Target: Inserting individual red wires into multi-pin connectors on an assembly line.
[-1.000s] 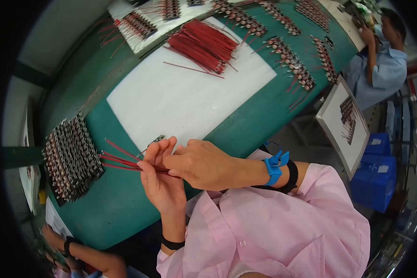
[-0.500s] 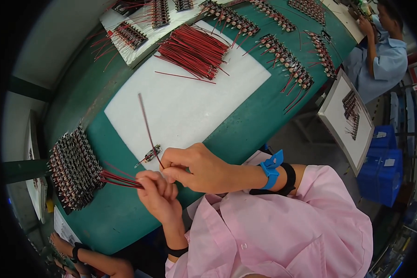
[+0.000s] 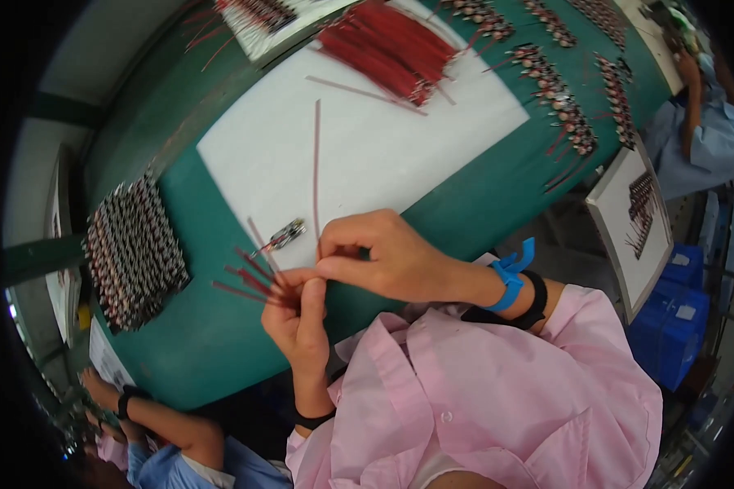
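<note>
A small bunch of dark red wires (image 3: 249,281) fans out from the closed fingers of my left hand (image 3: 300,322). My right hand (image 3: 387,257), wearing a blue wrist strap, pinches the lower end of a single red wire (image 3: 316,163), which stands out over the white sheet (image 3: 367,155). Both hands' fingertips meet, or nearly so, at the sheet's near edge. Just beyond them a small circuit board (image 3: 287,233) with short leads lies on the sheet. Whether the pinched wire touches the left hand's bunch is hidden by the fingers.
A thick pile of red wires (image 3: 387,49) lies on the sheet's far side. Stacked boards (image 3: 134,253) stand at left on the green table (image 3: 432,212). Rows of wired boards (image 3: 556,98) line the far right. Other people sit at lower left and upper right.
The left hand's wires have swung away from the stacked boards and now spread more. The right hand's wire points straighter away from me. The whole view has shifted, with some blur.
</note>
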### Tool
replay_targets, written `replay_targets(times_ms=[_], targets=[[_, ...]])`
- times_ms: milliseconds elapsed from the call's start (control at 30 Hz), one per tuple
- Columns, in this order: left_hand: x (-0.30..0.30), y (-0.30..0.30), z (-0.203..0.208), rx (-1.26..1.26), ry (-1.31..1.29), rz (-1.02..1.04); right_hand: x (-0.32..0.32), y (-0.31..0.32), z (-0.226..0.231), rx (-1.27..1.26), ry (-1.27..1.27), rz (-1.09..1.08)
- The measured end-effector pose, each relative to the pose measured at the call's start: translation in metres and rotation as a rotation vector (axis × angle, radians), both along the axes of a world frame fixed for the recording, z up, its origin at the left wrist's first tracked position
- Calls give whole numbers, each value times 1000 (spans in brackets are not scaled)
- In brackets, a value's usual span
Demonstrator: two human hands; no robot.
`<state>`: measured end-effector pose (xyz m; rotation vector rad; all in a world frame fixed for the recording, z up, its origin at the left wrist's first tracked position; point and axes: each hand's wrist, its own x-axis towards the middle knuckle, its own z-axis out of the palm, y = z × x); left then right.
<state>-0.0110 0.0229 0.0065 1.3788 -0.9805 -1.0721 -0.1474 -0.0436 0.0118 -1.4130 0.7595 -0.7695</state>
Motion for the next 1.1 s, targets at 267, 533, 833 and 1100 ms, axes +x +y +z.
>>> replay_targets(times_ms=[267,533,833,1100], targets=[[20,-1,3,88,213,-156,10,1,0,222,-52,52],[23,2,5,132,307,-113,18,4,7,101,60,83],[27,4,0,236,545,-175,20,6,5,83,50,64],[25,7,0,-17,-70,-117,17,9,5,16,122,47]])
